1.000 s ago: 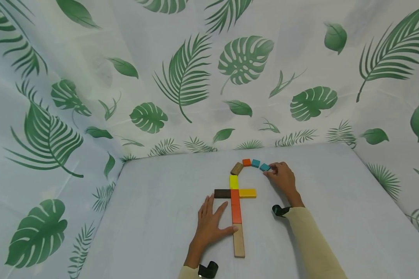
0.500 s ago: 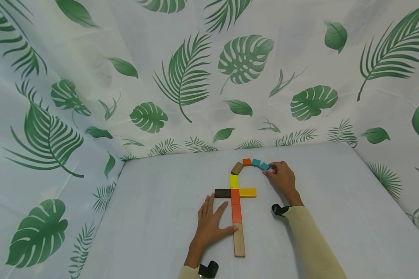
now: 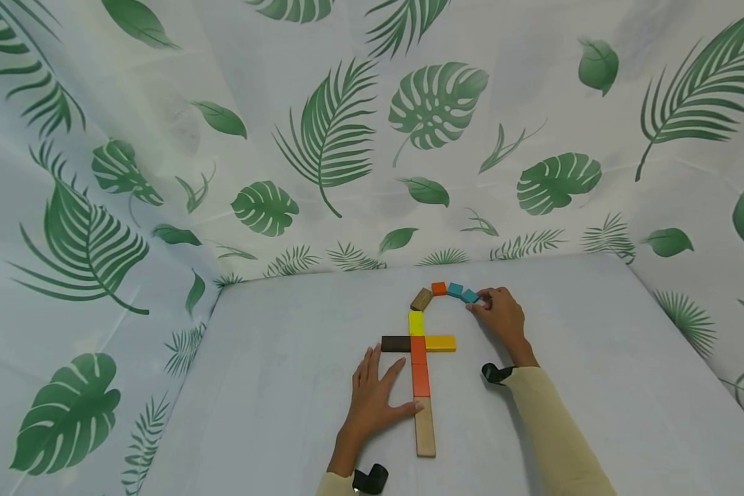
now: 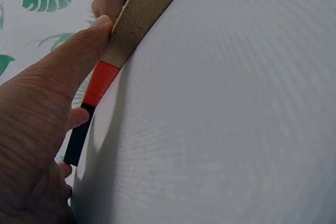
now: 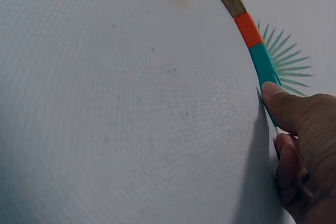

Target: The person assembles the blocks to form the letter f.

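Note:
My right hand (image 3: pixel 502 318) pinches a small blue block (image 3: pixel 469 296) between thumb and fingers at the end of a curved row of blocks. Beside it lie another blue block (image 3: pixel 455 290), an orange block (image 3: pixel 439 288) and a tilted brown block (image 3: pixel 421 299). My left hand (image 3: pixel 370 396) is spread flat-fingered, its thumb on the long plain wooden block (image 3: pixel 425 430) and its fingertips by the dark block (image 3: pixel 395 344). In the left wrist view the thumb (image 4: pixel 86 45) touches the wooden block's edge.
Two red-orange blocks (image 3: pixel 419 380) run up the middle of the figure, with a yellow-orange block (image 3: pixel 440 343) to their right and a bright yellow block (image 3: pixel 416 322) above. A white tabletop (image 3: pixel 254 386) lies beneath. A leaf-patterned cloth (image 3: pixel 347 227) stands behind the table.
The blue block in my right hand has shifted slightly left, and the gap to the other blue block has narrowed. My left hand has stayed in place.

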### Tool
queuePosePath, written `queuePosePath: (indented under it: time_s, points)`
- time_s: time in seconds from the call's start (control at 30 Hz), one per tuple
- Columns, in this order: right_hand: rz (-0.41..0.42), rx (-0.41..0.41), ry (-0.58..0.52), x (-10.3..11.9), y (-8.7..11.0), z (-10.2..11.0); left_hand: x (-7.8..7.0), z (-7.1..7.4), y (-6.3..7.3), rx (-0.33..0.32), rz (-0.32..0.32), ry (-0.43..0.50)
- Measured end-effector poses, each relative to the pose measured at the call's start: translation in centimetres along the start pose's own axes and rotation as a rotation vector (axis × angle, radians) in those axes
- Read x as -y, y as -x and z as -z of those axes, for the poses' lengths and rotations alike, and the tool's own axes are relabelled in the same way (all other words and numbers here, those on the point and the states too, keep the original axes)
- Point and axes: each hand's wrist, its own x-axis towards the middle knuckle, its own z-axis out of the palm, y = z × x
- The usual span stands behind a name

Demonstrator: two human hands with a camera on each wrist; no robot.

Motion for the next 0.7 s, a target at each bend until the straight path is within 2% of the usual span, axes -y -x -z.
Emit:
queuePosePath:
  time_s: [0.27,0.47,0.7]
  points:
    - [-0.008,0.006,-0.004,-0.06,0.0,0.05,-0.1,0.05,-0.04,0.007,-0.002,0.01]
    - [-0.053,0.036,-0.018,-0.01,0.19,-0.1,0.03,-0.05,-0.04,0.005,-0.005,0.014]
    - [-0.05,0.006,-0.116,-0.04,0.83,0.0,0.13,0.03,-0.01,0.005,0.006,0.038]
